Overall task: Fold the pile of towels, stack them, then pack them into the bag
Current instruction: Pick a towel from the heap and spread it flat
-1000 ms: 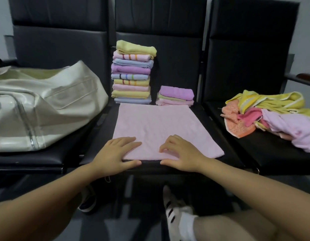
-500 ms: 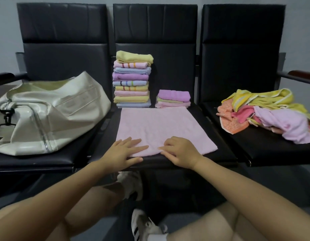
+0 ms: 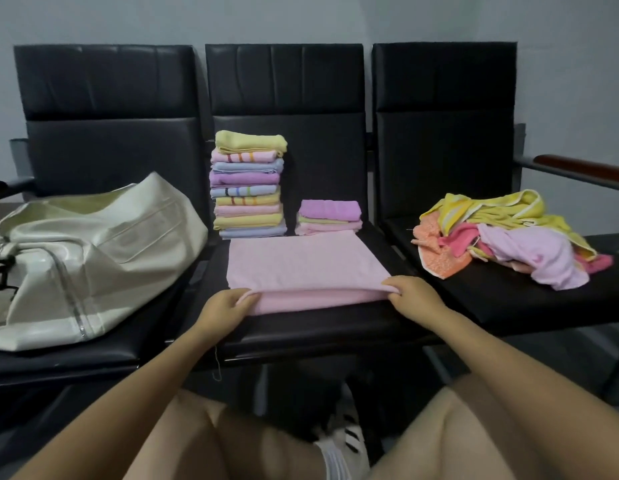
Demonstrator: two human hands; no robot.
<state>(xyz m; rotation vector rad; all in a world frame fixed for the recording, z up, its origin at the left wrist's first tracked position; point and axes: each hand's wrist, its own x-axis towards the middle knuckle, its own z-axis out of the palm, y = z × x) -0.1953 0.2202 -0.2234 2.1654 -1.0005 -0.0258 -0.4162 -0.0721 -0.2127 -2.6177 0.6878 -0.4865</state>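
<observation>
1. Left hand (image 3: pixel 228 304) and right hand (image 3: pixel 410 295) each pinching a near corner of pink towel (image 3: pixel 306 268) on middle seat (image 3: pixel 301 327).
2. Farther: tall folded stack (image 3: pixel 248 183), short stack (image 3: pixel 329 217).
3. Left: cream bag (image 3: pixel 93 251). Right: unfolded pile (image 3: pixel 502 237).

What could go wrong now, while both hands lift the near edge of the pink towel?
The left hand and right hand pinch only the near corners of the pink towel, so the fold may land crooked. The tall stack stands right behind it and might topple if the towel pushes it. The short stack could also be nudged.
</observation>
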